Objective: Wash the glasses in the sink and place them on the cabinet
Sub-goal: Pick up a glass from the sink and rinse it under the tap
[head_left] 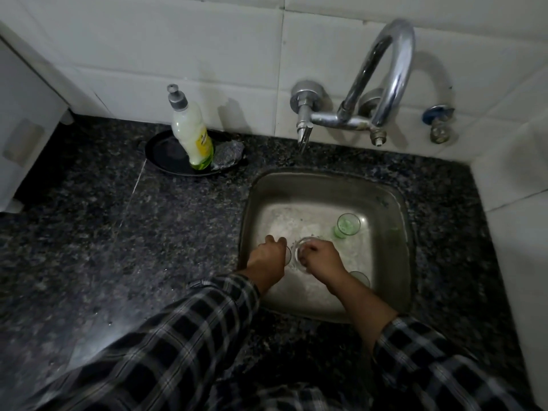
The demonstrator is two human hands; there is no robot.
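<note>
A steel sink [394, 209] is set into the dark granite counter. My left hand [267, 258] is down in the sink's left side, fingers curled round a clear glass [288, 254] of which only an edge shows. Right beside it, my right hand [321, 259] has its fingers curled over the rim of a second clear glass [299, 247] standing on the sink floor. A green-tinted glass [346, 226] stands upright farther back. Another clear glass [361, 278] sits at the front right, partly hidden by my right forearm.
A chrome wall tap [382, 84] arches over the sink, with a small spout [304, 134] to its left. A dish soap bottle [192, 134] stands in a black dish [161, 152] with a scrubber [226, 154]. Granite counter [133, 232] stretches left.
</note>
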